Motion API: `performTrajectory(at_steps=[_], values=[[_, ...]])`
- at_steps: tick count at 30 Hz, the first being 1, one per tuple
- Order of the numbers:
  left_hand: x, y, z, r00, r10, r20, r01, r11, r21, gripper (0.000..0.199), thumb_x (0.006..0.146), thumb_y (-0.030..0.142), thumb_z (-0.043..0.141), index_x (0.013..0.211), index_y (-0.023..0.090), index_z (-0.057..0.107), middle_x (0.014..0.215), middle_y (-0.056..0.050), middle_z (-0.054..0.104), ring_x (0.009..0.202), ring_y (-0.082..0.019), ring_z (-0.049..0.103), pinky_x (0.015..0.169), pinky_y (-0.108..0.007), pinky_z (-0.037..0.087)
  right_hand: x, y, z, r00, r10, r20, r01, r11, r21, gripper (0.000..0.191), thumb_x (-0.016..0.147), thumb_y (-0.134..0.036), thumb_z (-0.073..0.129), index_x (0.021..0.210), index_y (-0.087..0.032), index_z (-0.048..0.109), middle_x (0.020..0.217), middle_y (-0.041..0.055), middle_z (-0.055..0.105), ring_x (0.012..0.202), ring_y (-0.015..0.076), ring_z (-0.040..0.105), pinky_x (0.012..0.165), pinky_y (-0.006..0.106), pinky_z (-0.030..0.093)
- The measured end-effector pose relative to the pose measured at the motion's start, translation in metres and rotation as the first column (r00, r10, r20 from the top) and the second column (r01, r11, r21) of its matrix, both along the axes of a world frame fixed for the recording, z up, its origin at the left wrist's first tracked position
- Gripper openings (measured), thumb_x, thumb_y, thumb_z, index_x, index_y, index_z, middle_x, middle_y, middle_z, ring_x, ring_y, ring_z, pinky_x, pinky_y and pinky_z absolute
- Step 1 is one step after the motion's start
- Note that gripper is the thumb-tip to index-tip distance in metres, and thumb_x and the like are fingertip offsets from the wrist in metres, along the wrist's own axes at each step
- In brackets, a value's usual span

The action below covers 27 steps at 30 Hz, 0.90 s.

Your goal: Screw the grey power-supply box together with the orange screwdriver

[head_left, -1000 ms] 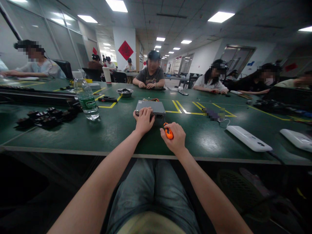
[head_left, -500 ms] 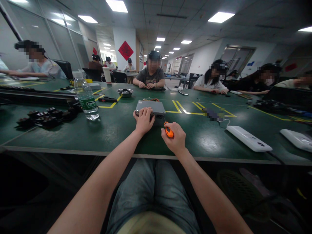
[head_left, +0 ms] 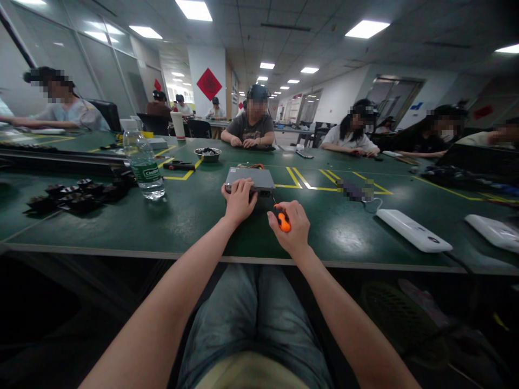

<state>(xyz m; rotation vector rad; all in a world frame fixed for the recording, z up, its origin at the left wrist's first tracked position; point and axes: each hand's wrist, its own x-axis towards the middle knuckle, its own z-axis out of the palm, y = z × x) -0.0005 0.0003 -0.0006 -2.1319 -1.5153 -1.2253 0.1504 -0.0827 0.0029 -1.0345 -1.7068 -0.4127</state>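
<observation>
A grey metal computer power supply [head_left: 259,177] lies on the green table in front of me. A dark socket shows on its near side, and coloured wires show behind it. My left hand [head_left: 240,199] grips its near left part, fingers over the top. In my right hand [head_left: 294,224] is an orange and black screwdriver [head_left: 285,222], fingers wrapped round the handle. Its thin shaft points up and left toward the near right corner of the power supply. Whether the tip touches the casing is too small to tell.
A water bottle [head_left: 142,162] stands left, beside a pile of black parts [head_left: 77,195]. Further back are a metal bowl [head_left: 208,155] and a white cup [head_left: 178,127]. White power banks or similar cases [head_left: 413,229] lie right. A person [head_left: 249,124] sits opposite.
The screwdriver handle has turned in my right hand, showing more black on its upper side. My left hand and the power supply have stayed in place.
</observation>
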Motion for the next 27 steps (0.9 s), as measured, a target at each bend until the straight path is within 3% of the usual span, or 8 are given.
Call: performTrajectory(at_steps=[5, 11, 22, 27], values=[[0.0001, 0.0003, -0.0004, 1.000, -0.005, 0.006, 0.005, 1.000, 0.007, 0.026, 0.084, 0.031, 0.045, 0.109, 0.027, 0.046, 0.128, -0.004, 0.051, 0.120, -0.023, 0.039, 0.103, -0.056, 0.011, -0.0018, 0.0006, -0.0046, 0.997, -0.032, -0.071, 0.025, 0.995, -0.100, 0.016, 0.080, -0.031, 0.051, 0.093, -0.021, 0.050, 0.060, -0.0041, 0.052, 0.051, 0.0126, 0.050, 0.053, 0.024, 0.039], [0.0001, -0.0007, 0.0007, 1.000, 0.007, -0.004, -0.007, 1.000, -0.025, 0.028, 0.085, 0.032, 0.043, 0.112, 0.026, 0.046, 0.129, -0.005, 0.049, 0.121, -0.024, 0.037, 0.104, -0.055, 0.010, -0.0004, 0.0019, -0.0042, 0.996, 0.049, 0.074, -0.049, 0.999, -0.008, 0.006, 0.075, -0.021, 0.051, 0.081, -0.021, 0.053, 0.073, 0.0019, 0.056, 0.069, 0.0167, 0.053, 0.065, 0.028, 0.042], [0.0002, -0.0024, 0.0022, 1.000, 0.012, -0.008, -0.013, 0.999, -0.038, 0.028, 0.085, 0.032, 0.043, 0.112, 0.027, 0.046, 0.129, -0.006, 0.049, 0.122, -0.024, 0.037, 0.104, -0.055, 0.011, -0.0002, -0.0013, -0.0002, 0.998, 0.047, 0.051, -0.049, 0.998, 0.033, 0.006, 0.079, -0.025, 0.052, 0.076, -0.021, 0.055, 0.069, 0.0021, 0.053, 0.067, 0.0163, 0.049, 0.064, 0.030, 0.040], [-0.0002, -0.0023, 0.0021, 1.000, 0.004, -0.009, -0.004, 1.000, -0.031, 0.028, 0.085, 0.031, 0.042, 0.112, 0.026, 0.046, 0.130, -0.005, 0.049, 0.121, -0.024, 0.038, 0.104, -0.055, 0.011, 0.0002, -0.0030, -0.0007, 0.989, 0.115, 0.097, -0.123, 0.989, 0.077, 0.003, 0.078, -0.022, 0.052, 0.077, -0.021, 0.055, 0.069, 0.0020, 0.054, 0.065, 0.0159, 0.047, 0.063, 0.029, 0.041]])
